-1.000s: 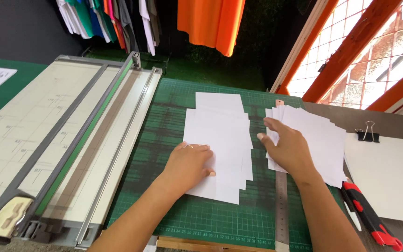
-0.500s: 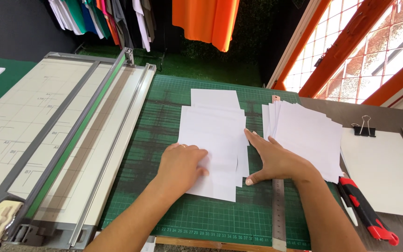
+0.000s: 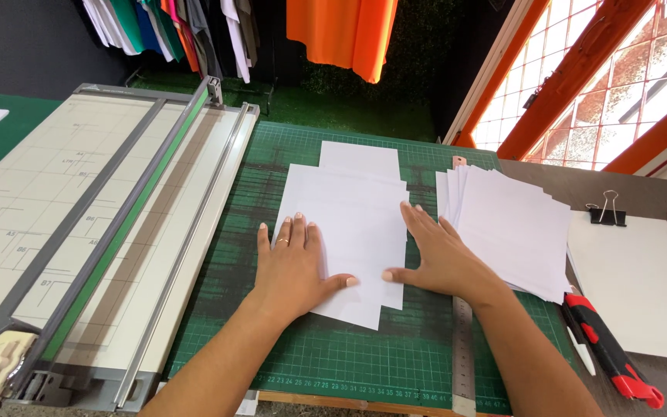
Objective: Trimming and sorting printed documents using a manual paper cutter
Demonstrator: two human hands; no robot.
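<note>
Left hand (image 3: 291, 266) and right hand (image 3: 438, 259) lie flat, fingers spread, gripping nothing, on the white paper sheets (image 3: 349, 224) at the centre of the green cutting mat (image 3: 287, 355). Second paper stack (image 3: 515, 228) sits just right of the right hand; steel ruler (image 3: 462, 340) passes under that wrist.

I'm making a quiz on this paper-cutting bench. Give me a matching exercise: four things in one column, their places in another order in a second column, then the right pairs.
Things:
1. left hand
2. binder clip
3. paper trimmer
4. red utility knife

Places:
A. left of the green cutting mat
B. flat on the middle stack of white sheets
C. at the top edge of the white board on the far right
D. near the right edge of the mat, beside the person's right forearm

Pairs: 1-B, 2-C, 3-A, 4-D
</note>
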